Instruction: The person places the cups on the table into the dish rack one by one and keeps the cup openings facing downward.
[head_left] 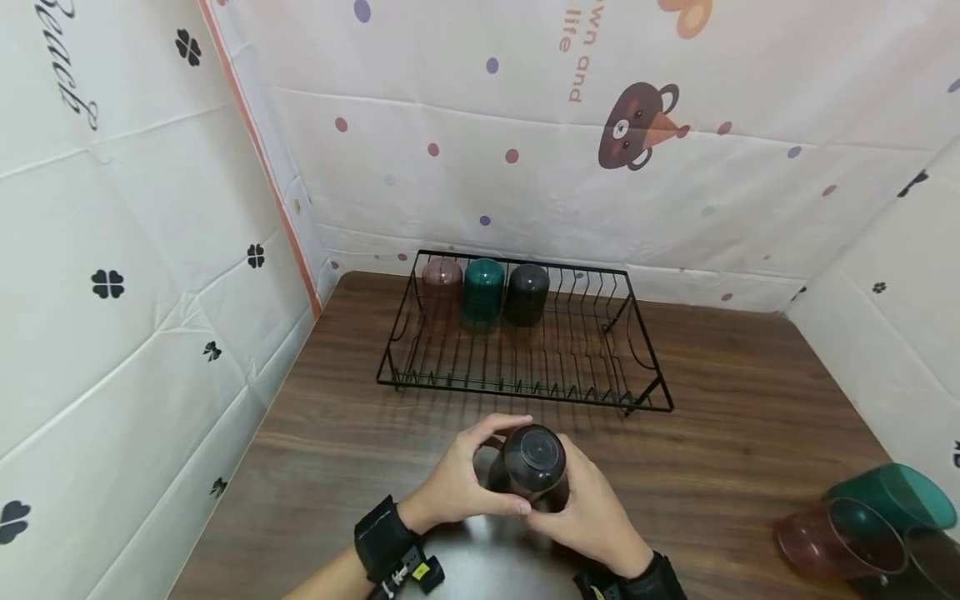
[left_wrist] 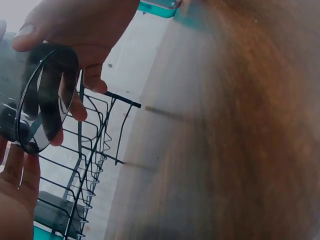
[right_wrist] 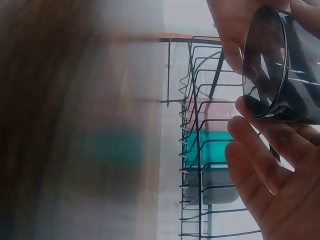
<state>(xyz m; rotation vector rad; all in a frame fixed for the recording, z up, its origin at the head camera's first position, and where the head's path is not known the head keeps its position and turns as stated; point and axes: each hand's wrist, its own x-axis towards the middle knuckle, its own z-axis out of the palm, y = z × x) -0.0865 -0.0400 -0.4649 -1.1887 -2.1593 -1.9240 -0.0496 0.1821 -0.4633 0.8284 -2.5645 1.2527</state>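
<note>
Between both hands is a dark see-through cup (head_left: 534, 458), its round base facing up toward the head camera. My left hand (head_left: 472, 475) grips its left side, fingers curled behind and thumb in front. From the right, my right hand (head_left: 588, 508) curls round the other side. The wrist views show the cup's open rim pointing downward, with fingers around its wall (right_wrist: 305, 65). Just in front of the black wire dish rack (head_left: 510, 387), the cup is held over the wooden table.
Inside the rack, along its back left, stand upside-down cups: a pink one (head_left: 442, 287), a teal one (head_left: 483, 292) and a dark one (head_left: 527, 294). At the table's right edge are another teal cup (head_left: 862, 492), pink cup (head_left: 810, 542) and dark cup (head_left: 892, 587). Patterned sheets (head_left: 465, 192) hang around the table.
</note>
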